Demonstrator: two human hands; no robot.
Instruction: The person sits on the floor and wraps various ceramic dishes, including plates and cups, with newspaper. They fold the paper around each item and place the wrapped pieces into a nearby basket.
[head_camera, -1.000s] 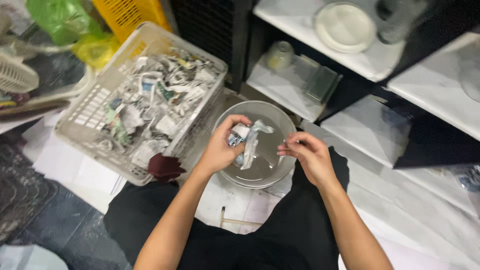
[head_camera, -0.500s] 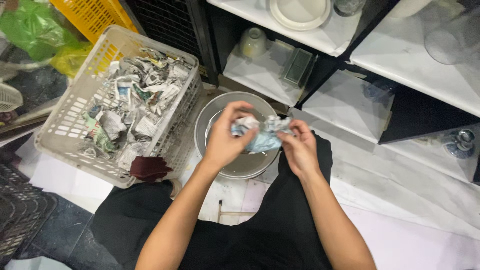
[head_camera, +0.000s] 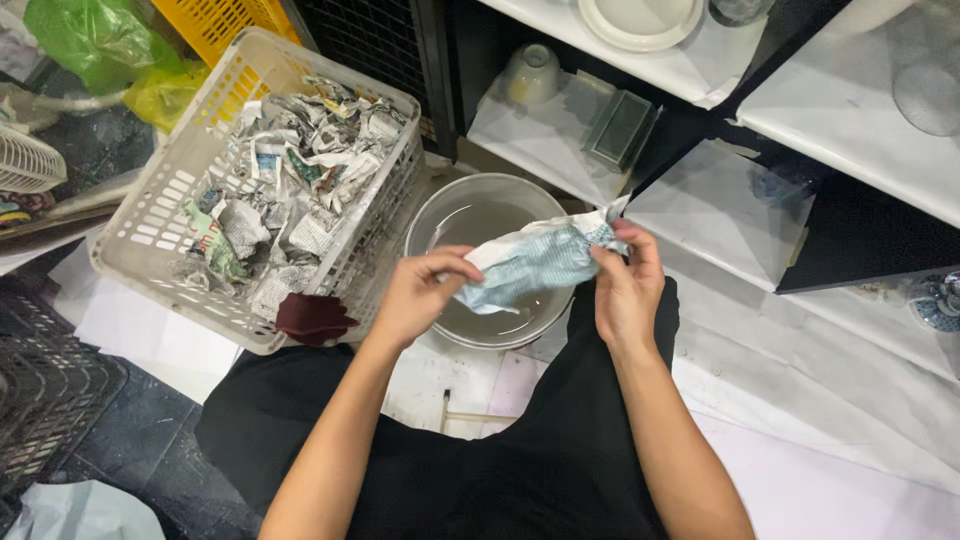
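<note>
Sat low on a pale floor (head_camera: 800, 400), dark trousers (head_camera: 560, 470) filling the bottom of the view below both forearms. Faced black shelving (head_camera: 850, 235) lined with white paper, up and to the right of the fingers, well apart from them. Kept a white plastic basket (head_camera: 160, 200) up and to the left of the left fingers, close by, heaped with crumpled newspaper (head_camera: 290, 180). Had a yellow crate (head_camera: 230, 25) and a green plastic bag (head_camera: 85, 40) farther off beyond that basket, at the top left corner. Had a round clear glass bowl (head_camera: 480, 215) directly beneath and just behind the fingers, on the floor between basket and shelving.

Held a sheet of newspaper (head_camera: 530, 262), half uncrumpled, stretched between the two hands above the bowl. Pinched its left end with the left hand (head_camera: 425, 295), thumb and forefinger closed on the paper, remaining fingers curled under. Gripped its right end with the right hand (head_camera: 625, 285), fingertips closed over the upper corner near the bowl's far right rim. Paper taut from one grip to the other, sloping slightly upward toward the right fingers.

Left a dark red cloth (head_camera: 312, 318) below the left fingers' left side, against the basket's near corner. Showed a white plate (head_camera: 640, 20) and a small pale cup (head_camera: 530, 72) on the shelves, well above the fingers. Showed a small green-grey rectangular dish (head_camera: 622, 128) on the lower shelf, above the right fingers.
</note>
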